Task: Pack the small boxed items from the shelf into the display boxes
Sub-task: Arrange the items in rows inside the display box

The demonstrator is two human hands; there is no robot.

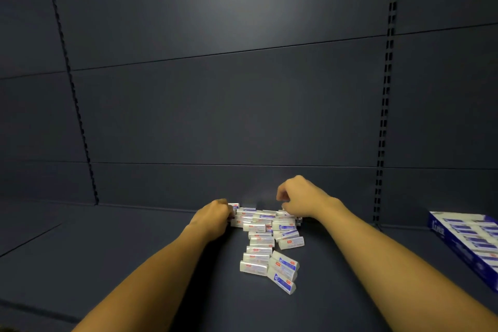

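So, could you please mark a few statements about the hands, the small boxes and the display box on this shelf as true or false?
1. Both hands are at the far end of the pile of small boxes, near the back panel. True.
2. The display box stands at the left edge of the shelf. False: it is at the right edge.
3. The display box already holds rows of small boxes. True.
4. The right hand rests inside the display box. False: it is over the pile.
5. The left hand lies flat and open away from the pile. False: its fingers curl against the pile's left end.
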